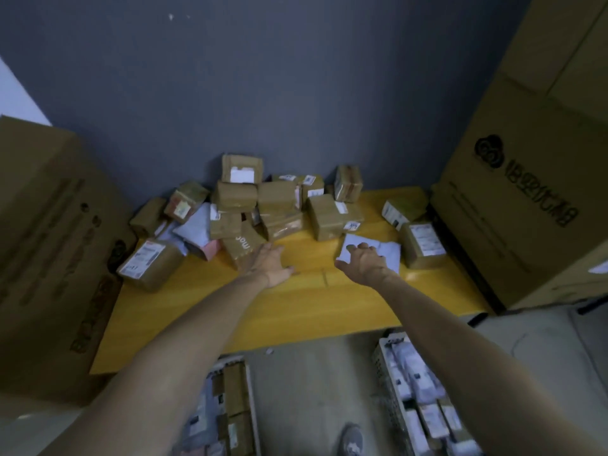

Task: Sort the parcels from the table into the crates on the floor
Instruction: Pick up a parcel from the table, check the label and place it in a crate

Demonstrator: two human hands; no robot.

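A pile of brown taped parcels [273, 199] lies at the back of the yellow table [296, 307], against the wall. My left hand [271, 264] is stretched out flat, its fingertips touching a small brown box marked "mor" [243, 246]. My right hand [363, 261] hovers with loosely bent fingers over a flat white mailer [388, 255]; whether it touches the mailer is unclear. On the floor below, a white crate [383, 363] on the right holds several white packets, and another crate [251, 406] on the left holds brown and white parcels.
Large cardboard cartons flank the table: one on the left [49, 241], one on the right [533, 192]. A labelled brown parcel [149, 261] sits at the table's left, another [424, 245] at the right. My shoe [352, 439] is on the grey floor between the crates.
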